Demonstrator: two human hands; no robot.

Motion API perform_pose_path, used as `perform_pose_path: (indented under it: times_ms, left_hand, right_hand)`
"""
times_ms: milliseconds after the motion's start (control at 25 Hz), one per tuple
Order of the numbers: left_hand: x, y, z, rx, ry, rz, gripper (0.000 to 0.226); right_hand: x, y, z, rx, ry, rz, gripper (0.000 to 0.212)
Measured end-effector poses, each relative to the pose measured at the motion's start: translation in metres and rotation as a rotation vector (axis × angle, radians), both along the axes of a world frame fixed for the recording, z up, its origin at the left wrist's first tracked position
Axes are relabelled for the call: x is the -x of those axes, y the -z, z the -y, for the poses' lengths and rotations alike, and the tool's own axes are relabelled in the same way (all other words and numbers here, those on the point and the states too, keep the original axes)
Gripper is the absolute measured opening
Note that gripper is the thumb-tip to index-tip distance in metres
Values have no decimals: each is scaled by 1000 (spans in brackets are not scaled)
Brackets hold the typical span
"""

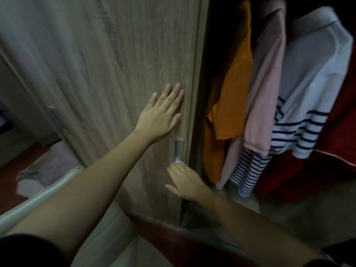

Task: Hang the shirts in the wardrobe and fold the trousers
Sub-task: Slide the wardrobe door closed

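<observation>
A wood-grain wardrobe door (115, 54) fills the left and middle of the view. My left hand (161, 114) lies flat on it with straight fingers, just above a small metal handle (178, 151). Below that handle my right hand (185, 182) reaches to the door's edge, fingers extended, holding nothing. Inside the open wardrobe on the right hang an orange shirt (231, 105), a pink shirt (267, 93) and a white shirt with navy stripes (312, 93). A red garment (339, 143) hangs at the far right.
A second wardrobe door with its own handle (57, 120) stands at the left. A pale green cushioned edge (48, 191) runs below my left arm. Grey cloth (52, 166) lies on the reddish floor (183, 241).
</observation>
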State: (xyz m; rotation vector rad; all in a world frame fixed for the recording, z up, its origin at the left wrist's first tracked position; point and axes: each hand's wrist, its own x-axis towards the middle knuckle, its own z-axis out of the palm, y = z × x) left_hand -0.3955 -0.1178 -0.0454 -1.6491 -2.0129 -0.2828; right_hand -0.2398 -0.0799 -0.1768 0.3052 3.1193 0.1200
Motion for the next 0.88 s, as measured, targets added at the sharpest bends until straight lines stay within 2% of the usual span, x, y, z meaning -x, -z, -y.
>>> perform_pose_path:
  times_ms: [80, 200, 320, 480, 680, 880]
  left_hand:
    - [1, 7, -6, -48, 16, -9, 57]
    - [-1, 12, -11, -99, 27, -16, 61]
    - [-2, 13, -10, -91, 24, -26, 64]
    - [-12, 9, -10, -79, 29, -76, 65]
    - [-39, 5, -20, -41, 113, -156, 73]
    - [-80, 7, -49, -118, 226, -291, 64]
  right_hand:
    - [15, 1, -10, -179, 24, 82, 65]
    - [29, 4, -15, -381, 74, 283, 82]
    - [34, 9, -7, -594, 94, 444, 75]
    - [30, -2, -8, -570, 70, 410, 55]
    - [-1, -14, -20, -383, 122, 320, 53]
    - [-56, -18, -41, -411, 98, 281, 50]
